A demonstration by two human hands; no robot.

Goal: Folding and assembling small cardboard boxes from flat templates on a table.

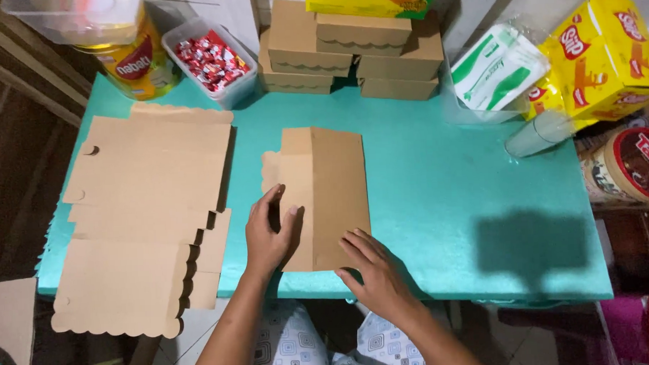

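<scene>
A flat brown cardboard box blank (pixel 325 197), partly folded lengthwise, is lying near the middle of the turquoise desk (pixel 440 200), close to the front edge where the person is sitting. The left hand (pixel 269 235) is pressing down on the blank's left panel, its fingers (pixel 268 204) spread and curled slightly over the card, gripping nothing. The right hand (pixel 374 271) is resting flat on the blank's lower right corner, fingers stretched out and a little apart, also holding nothing, only pushing the card against the desk. To the left, a stack of unfolded brown cardboard blanks with scalloped edges (pixel 146 217) is lying well apart from the hands, hanging a little over the desk's front. At the back, finished brown cardboard boxes (pixel 349 52) are standing stacked. Beside them on the left, a clear plastic tub of red-wrapped sweets (pixel 212 60) is sitting next to a yellow tin (pixel 137 63). Yellow snack cartons (pixel 604 57) are standing off to the right.
</scene>
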